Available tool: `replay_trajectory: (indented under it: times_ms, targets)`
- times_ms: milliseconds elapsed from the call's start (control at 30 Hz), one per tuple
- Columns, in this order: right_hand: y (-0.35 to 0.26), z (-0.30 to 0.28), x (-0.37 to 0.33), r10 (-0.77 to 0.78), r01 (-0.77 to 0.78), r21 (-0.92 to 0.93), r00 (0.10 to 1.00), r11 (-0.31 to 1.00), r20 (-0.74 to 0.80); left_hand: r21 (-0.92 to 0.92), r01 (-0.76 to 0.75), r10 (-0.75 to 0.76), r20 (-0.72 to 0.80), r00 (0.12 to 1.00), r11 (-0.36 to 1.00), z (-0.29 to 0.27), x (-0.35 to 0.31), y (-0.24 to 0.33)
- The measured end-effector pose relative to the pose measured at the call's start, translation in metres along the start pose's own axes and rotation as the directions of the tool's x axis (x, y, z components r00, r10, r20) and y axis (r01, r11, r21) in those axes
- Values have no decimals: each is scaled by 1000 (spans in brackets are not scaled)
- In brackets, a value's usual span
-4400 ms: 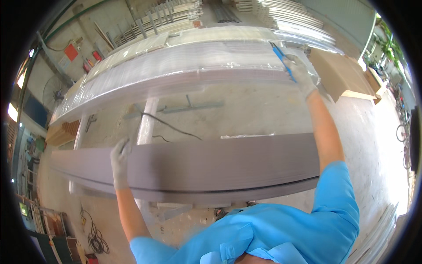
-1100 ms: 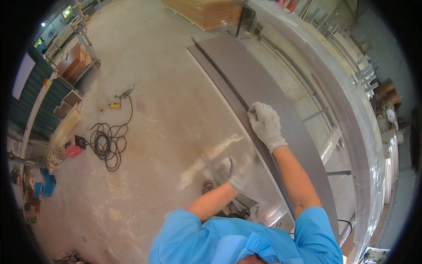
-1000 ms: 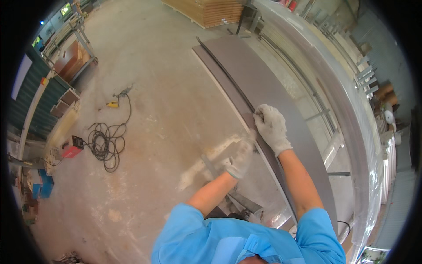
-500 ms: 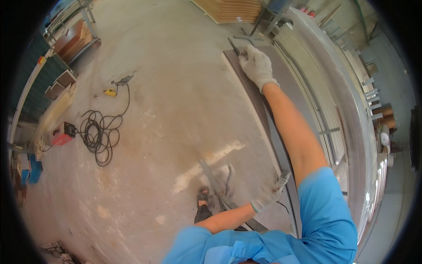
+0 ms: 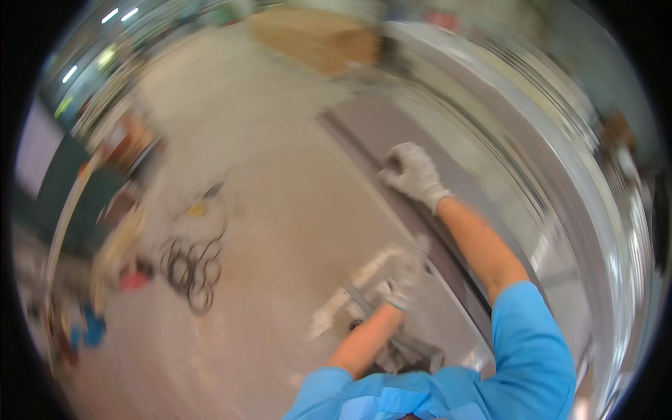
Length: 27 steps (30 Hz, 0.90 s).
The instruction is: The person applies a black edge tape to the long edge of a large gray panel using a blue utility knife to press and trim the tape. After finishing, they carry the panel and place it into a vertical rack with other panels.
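A long brown panel [image 5: 364, 115] lies on a support along my right side, with a dark strip [image 5: 451, 255] running lengthwise near its left edge. My right hand [image 5: 413, 175], in a pale work glove, is over the middle of the panel beside the strip. Its fingers are curled toward the thumb, and anything inside them is hidden. My left hand [image 5: 407, 280], also gloved, is nearer my body at the panel's left edge. Motion smears its fingers, so its grip does not show.
Long pale profiles and a wrapped stack [image 5: 560, 161] line the right side. A brown stack of boards [image 5: 315, 38] stands at the far end. On the floor to the left lie a coiled black cable [image 5: 189, 273] and a red machine [image 5: 133, 276]. Grey bars of a stand [image 5: 358, 297] are below my left hand.
My right hand has come back from the panel's far end to nearer its middle. My left hand has shifted a little forward and left. The whole view has swung and blurred.
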State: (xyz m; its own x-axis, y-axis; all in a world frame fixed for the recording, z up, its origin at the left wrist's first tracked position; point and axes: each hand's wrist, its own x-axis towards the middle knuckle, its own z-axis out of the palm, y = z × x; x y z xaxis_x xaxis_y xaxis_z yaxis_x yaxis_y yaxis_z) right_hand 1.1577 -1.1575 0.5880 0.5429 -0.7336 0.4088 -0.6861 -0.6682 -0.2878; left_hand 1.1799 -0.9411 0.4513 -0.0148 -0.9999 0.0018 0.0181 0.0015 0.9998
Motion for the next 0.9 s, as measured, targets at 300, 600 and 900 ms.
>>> replay_trajectory:
  times_ms: [300,600,900]
  targets:
    - [10,-252,-463,407,-400,-79,907,913,111,242,-213,271,-243,931,947,22,-83,78]
    - [94,-456,-832,975,-945,-297,-181,-137,125,-367,576,-512,264,818,731,243,-215,97]
    - [82,-485,-855,949,-966,-257,-76,5,304,-475,484,-484,133,865,735,319,-259,108]
